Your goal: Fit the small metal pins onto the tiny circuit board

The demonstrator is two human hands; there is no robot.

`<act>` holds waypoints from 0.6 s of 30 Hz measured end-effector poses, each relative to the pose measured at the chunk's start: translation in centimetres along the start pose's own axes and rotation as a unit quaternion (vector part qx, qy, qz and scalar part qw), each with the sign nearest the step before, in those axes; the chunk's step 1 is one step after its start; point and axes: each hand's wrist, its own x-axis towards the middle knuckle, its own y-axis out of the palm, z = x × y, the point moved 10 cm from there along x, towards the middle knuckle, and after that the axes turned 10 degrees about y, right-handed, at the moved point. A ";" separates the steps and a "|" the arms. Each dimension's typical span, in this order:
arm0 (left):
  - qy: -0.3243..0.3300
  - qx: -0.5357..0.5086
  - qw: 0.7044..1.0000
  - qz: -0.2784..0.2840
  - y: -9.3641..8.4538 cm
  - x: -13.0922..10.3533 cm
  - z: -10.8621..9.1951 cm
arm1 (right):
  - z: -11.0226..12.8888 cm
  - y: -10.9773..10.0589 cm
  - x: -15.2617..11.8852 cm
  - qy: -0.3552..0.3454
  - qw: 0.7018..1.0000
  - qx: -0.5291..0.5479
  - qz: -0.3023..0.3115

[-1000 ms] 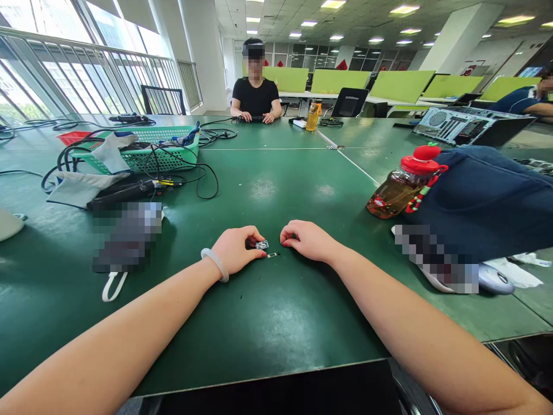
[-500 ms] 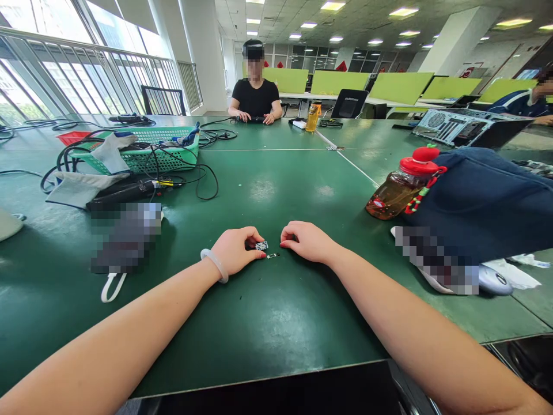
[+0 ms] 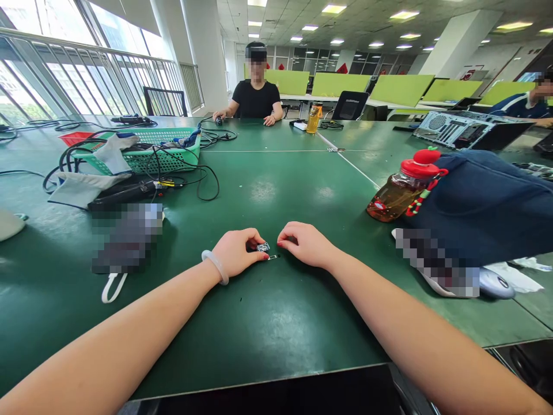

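Observation:
My left hand (image 3: 235, 252) is closed, holding a small black-and-white patterned piece (image 3: 263, 247) between thumb and fingers just above the table. It looks like a tiny circuit board, though it is too small to be sure. Under the left thumb tip, a small thin pale frame with a dark end (image 3: 272, 257) lies on the green table (image 3: 276, 323). To the right, a short gap away, my right hand (image 3: 309, 243) has its thumb and index fingertips pinched together. Whatever may be between those fingertips cannot be made out.
A green basket (image 3: 173, 155) with gloves and black cables stands at the left, near a phone (image 3: 127, 239). On the right are a red-lidded bottle (image 3: 400, 184), a dark blue bag (image 3: 488, 207) and a mouse (image 3: 496, 282). Across the table sits a person (image 3: 257, 98).
My right hand has shifted slightly left, nearer the patterned piece. My left hand keeps its hold almost in place. The person opposite has moved one hand outward to a dark object.

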 end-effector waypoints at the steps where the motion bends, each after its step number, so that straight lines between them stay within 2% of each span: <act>1: 0.001 -0.006 1.000 -0.001 0.0 0.0 0.0 | 0.6 -0.2 -0.2 -0.009 1.000 0.016 -0.011; 8: 0.021 -0.092 0.996 0.000 0.4 0.0 -1.0 | 3.7 -0.5 -1.2 -0.051 0.995 0.084 -0.033; 18: 0.026 -0.116 0.993 -0.010 0.3 0.0 -1.1 | 2.6 -0.8 -1.0 -0.036 0.989 0.137 -0.050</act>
